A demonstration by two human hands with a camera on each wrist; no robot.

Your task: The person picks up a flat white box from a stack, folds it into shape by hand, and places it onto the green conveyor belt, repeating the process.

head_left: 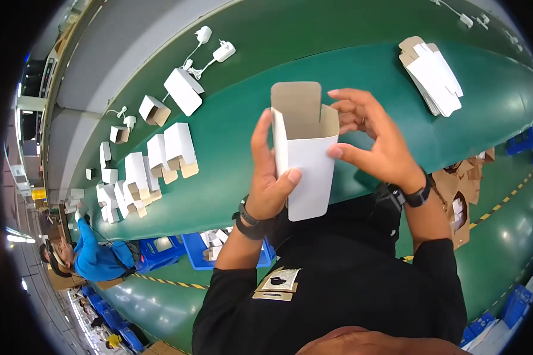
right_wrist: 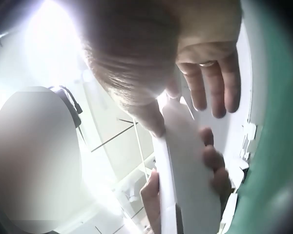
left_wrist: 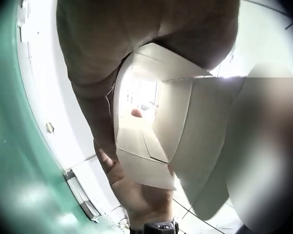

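Observation:
A white cardboard box [head_left: 311, 177] stands upright in front of the person, its inside grey-brown. A long flap [head_left: 296, 94] rises at its back. My left hand [head_left: 267, 186] grips the box from the left, thumb across the front and fingers along the side. My right hand [head_left: 380, 148] is at the right side, with the thumb touching the front right edge near the top and the other fingers spread loosely beside the flaps. In the left wrist view, light shows through the hollow box [left_wrist: 178, 107]. In the right wrist view, the right thumb [right_wrist: 154, 122] lies at the box edge.
Flattened white cartons [head_left: 435, 80] lie stacked at the right of the green table [head_left: 361, 65]. Several white boxes [head_left: 179, 145] stand at the left. White chargers [head_left: 224, 51] sit behind. A blue bin [head_left: 198, 254] stands below; another person [head_left: 95, 254] works far left.

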